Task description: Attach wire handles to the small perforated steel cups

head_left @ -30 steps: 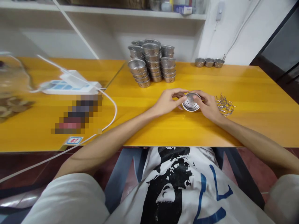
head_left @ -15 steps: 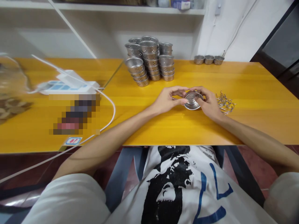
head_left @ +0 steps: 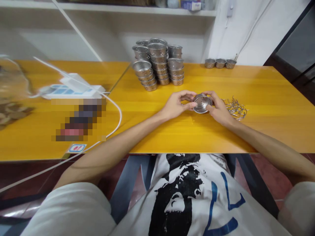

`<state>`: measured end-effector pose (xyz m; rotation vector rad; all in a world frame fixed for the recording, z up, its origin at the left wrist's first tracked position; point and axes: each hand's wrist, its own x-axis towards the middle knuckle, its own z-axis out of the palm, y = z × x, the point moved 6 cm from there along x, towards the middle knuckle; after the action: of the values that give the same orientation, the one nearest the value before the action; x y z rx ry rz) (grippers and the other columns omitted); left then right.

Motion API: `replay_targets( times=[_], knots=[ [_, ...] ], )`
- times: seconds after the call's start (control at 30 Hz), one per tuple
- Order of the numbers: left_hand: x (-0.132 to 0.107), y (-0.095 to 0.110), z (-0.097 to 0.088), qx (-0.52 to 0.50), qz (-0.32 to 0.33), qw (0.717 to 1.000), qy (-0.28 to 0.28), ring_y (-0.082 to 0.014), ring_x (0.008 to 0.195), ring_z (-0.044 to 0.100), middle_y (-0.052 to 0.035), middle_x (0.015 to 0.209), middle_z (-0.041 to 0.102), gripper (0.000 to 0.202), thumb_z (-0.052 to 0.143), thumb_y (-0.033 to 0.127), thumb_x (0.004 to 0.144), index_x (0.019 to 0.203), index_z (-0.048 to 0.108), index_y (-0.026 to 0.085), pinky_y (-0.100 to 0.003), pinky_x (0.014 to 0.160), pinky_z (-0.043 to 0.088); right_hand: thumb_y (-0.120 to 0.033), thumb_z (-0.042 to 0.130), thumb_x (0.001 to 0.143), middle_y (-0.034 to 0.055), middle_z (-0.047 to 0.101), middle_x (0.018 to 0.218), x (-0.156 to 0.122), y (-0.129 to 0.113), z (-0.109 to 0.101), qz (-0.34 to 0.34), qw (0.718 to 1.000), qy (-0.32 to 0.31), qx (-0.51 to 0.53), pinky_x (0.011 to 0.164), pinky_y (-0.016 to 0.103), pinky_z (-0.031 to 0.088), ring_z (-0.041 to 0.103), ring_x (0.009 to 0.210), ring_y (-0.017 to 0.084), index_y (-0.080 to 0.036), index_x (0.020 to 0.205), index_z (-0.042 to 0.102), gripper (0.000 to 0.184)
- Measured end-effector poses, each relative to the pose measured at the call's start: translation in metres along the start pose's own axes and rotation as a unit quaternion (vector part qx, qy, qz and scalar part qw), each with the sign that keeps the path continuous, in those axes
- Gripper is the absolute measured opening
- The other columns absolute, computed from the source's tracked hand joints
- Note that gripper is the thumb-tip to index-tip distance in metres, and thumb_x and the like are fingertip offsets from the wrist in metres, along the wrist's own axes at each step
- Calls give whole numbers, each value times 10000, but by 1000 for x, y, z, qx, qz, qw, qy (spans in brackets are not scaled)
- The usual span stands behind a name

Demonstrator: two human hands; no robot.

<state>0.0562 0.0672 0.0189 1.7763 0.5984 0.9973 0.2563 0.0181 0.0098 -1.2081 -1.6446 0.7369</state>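
Observation:
A small perforated metal cup (head_left: 201,103) is held between both hands just above the yellow table (head_left: 265,95). My left hand (head_left: 177,105) pinches its left rim with thumb and fingers. Around its right side curls my right hand (head_left: 218,108), fingers over the far rim. A heap of thin metal wire hooks (head_left: 235,108) lies on the table just right of my right hand.
Several stacks of the same metal cups (head_left: 157,64) stand behind the hands. Three single cups (head_left: 220,63) sit in a row at the back right. A white power strip (head_left: 71,90) with its white cable (head_left: 118,118) lies to the left.
The cup has been tilted and turned between my hands, its perforated bottom now facing more away from me. Both hands have stayed in the same spot.

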Motion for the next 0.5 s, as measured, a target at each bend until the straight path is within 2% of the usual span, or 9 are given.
replay_targets(
  times=[0.13,0.23,0.3,0.37,0.43,0.5],
  knots=[
    [1,-1,-3,-26,-20,999,18,-278,1142,772,-154,1200,803,682,1019,570,770,1244,777,143,-358,821,721,-419,768,863,18,740,1065,0,8,7,67,993,-41,91,515,276,509,648,653,157,-317,1414,538,606],
    [1,-4,-3,-60,-41,997,21,-268,1126,788,-154,1229,804,691,1018,596,779,1238,769,144,-358,826,734,-410,812,838,39,767,1129,-1,4,8,69,987,-38,141,507,270,544,681,669,152,-303,1412,561,636],
    [2,-8,-4,-90,-56,994,14,-274,1148,798,-172,1285,801,701,988,628,816,1269,756,146,-385,856,747,-376,826,834,55,786,1178,4,5,-1,74,985,-18,152,522,279,569,694,672,150,-291,1381,613,593],
    [3,-15,-4,-110,-75,991,8,-282,1153,812,-190,1314,797,690,956,625,865,1312,735,147,-409,857,758,-303,848,815,61,805,1148,15,12,-24,94,984,36,144,504,281,554,691,643,148,-263,1279,702,489],
    [4,-24,-6,-113,-95,989,7,-279,1112,831,-192,1270,807,638,955,562,894,1310,725,138,-408,821,762,-211,864,802,62,815,1001,31,24,-61,126,977,114,127,486,276,523,684,608,150,-222,1091,770,304],
    [5,-32,-7,-110,-107,988,7,-266,1061,843,-175,1190,819,554,970,473,899,1258,729,126,-390,791,758,-151,838,860,66,777,806,50,35,-101,151,967,170,112,504,270,501,685,594,147,-190,896,755,99]
  ],
)
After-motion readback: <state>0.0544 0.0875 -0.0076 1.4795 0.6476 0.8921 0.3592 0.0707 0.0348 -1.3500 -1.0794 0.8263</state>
